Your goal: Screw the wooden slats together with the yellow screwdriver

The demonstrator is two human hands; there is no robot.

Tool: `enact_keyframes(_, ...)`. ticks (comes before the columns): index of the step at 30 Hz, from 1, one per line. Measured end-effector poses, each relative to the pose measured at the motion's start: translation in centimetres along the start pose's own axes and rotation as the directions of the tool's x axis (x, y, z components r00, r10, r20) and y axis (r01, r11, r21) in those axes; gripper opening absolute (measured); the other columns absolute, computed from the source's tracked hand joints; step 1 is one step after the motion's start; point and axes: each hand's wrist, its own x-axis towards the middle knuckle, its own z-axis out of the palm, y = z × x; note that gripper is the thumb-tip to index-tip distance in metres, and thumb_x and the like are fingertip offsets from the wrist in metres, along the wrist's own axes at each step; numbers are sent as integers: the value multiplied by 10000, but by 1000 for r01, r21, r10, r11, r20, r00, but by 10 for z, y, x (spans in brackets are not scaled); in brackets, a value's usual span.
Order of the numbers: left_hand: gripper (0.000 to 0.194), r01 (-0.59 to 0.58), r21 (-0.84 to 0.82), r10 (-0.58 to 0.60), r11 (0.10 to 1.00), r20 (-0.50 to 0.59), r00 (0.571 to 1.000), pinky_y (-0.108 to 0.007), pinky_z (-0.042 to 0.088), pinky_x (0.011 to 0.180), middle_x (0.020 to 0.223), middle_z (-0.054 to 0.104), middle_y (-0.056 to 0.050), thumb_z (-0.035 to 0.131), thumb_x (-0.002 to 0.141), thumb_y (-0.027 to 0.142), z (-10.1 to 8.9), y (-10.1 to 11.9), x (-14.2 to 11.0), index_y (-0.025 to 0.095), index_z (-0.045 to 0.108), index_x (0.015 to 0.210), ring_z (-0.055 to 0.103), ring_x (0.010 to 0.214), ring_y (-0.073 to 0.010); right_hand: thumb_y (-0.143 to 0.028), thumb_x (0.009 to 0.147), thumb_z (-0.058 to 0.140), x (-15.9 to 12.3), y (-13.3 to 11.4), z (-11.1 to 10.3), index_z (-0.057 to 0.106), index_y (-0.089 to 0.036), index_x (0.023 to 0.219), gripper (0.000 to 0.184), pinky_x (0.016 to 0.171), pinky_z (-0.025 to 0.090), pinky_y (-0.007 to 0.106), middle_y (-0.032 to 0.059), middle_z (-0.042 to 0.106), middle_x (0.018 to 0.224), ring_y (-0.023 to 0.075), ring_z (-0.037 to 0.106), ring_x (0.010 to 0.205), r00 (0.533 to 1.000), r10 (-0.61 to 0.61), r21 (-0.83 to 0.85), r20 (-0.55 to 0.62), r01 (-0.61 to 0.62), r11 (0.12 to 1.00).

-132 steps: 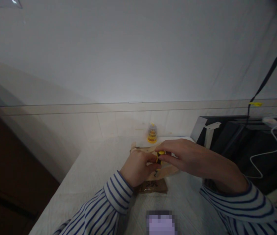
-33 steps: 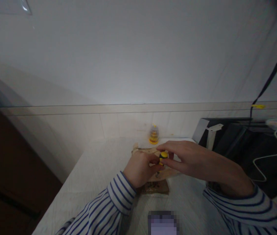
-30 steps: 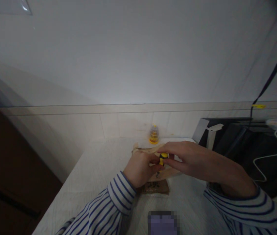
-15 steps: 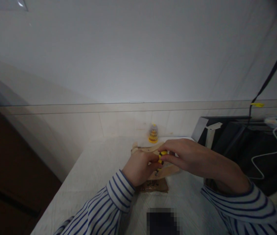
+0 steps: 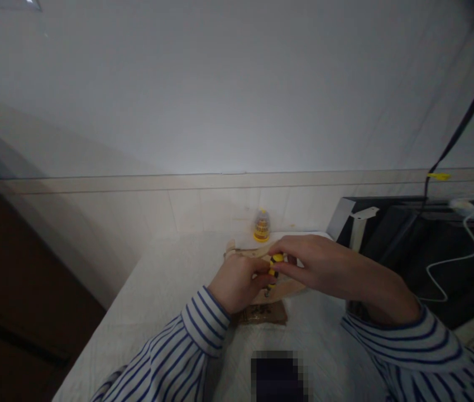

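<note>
A small screwdriver (image 5: 274, 267) with a yellow and black handle stands nearly upright between my hands, tip down. My left hand (image 5: 239, 282) pinches its lower part with thumb and fingers. At its top, the fingertips of my right hand (image 5: 303, 262) are closed round the yellow cap end. Beneath both hands lies a light tan, wood-like piece (image 5: 291, 290), partly covered by them. What the screwdriver tip touches is too small to make out. Nearer to me rests a shiny brown packet (image 5: 264, 314), its left end behind my left wrist.
A clear-domed bit case with a yellow base (image 5: 262, 228) stands at the back of the white-covered table (image 5: 170, 296), by the wall. To the right are a black panel-like object (image 5: 391, 245), a metal bracket (image 5: 359, 229) and a white cable (image 5: 450, 261). Dark brown furniture (image 5: 19, 290) stands left.
Both hands keep their hold on the screwdriver, with only a slight shift of the right fingers at its top. The whole view has moved a little.
</note>
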Motion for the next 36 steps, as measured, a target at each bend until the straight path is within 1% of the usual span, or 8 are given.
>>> enact_keyframes(6, 165, -7, 37, 7, 999, -1, 1000, -261, 416, 733, 796, 681, -27, 553, 831, 297, -2, 0, 0, 200, 686, 833, 599, 775, -178, -396, 856, 477, -10, 4, -4, 538, -185, 1040, 287, 624, 398, 285, 38, 627, 833, 164, 571, 706, 996, 36, -3, -80, -37, 999)
enact_keyframes(9, 177, -5, 55, 5, 998, -2, 1000, -251, 407, 710, 756, 664, -21, 555, 829, 312, -2, 1, 0, 189, 673, 785, 591, 753, -172, -472, 839, 483, -22, 2, -6, 503, -198, 882, 278, 548, 361, 268, 10, 595, 733, 153, 553, 629, 980, 94, -47, -175, -104, 993)
enact_keyframes(13, 168, -10, 76, 10, 997, -4, 1000, -229, 384, 658, 695, 634, -6, 555, 828, 293, -1, 2, 0, 181, 649, 744, 572, 700, -151, -464, 841, 497, -39, -14, 5, 497, -206, 724, 283, 485, 308, 253, -13, 577, 634, 135, 525, 545, 999, 22, -28, 45, -21, 999)
enact_keyframes(18, 188, -35, 92, 35, 995, -2, 999, -215, 349, 606, 637, 600, 8, 558, 831, 284, -1, 2, 0, 172, 621, 695, 541, 647, -134, -484, 768, 592, -49, -29, 46, 601, -181, 746, 303, 478, 314, 277, 36, 652, 683, 194, 590, 577, 946, -97, -83, 308, 128, 988)
enact_keyframes(21, 184, -36, 96, 36, 995, 3, 999, -213, 338, 591, 619, 589, 14, 564, 829, 290, -1, 3, 0, 172, 619, 698, 532, 626, -127, -506, 779, 567, -50, -28, 68, 633, -178, 767, 335, 487, 341, 280, 50, 668, 692, 211, 612, 607, 941, -99, -88, 322, 134, 987)
enact_keyframes(25, 188, -24, 95, 24, 995, 4, 1000, -211, 342, 588, 629, 594, 13, 572, 827, 289, -2, 4, 0, 167, 617, 690, 539, 634, -126, -520, 708, 633, -49, -25, 81, 649, -171, 755, 352, 487, 364, 287, 58, 673, 679, 230, 621, 602, 944, -97, -102, 315, 135, 986)
enact_keyframes(31, 178, -22, 77, 21, 997, 8, 1000, -216, 360, 597, 657, 610, 4, 566, 828, 285, -1, 2, 1, 171, 630, 708, 556, 658, -134, -446, 779, 591, -45, -22, 75, 637, -184, 781, 266, 505, 371, 285, 53, 677, 717, 218, 622, 630, 949, -59, -91, 309, 92, 992)
enact_keyframes(36, 188, -43, 65, 43, 997, -1, 999, -219, 364, 602, 650, 619, 5, 553, 839, 287, 1, -2, 0, 174, 625, 707, 552, 638, -132, -359, 820, 550, -41, -24, 44, 589, -187, 737, 195, 505, 325, 272, 18, 649, 708, 173, 591, 598, 961, -56, -12, 269, 61, 998)
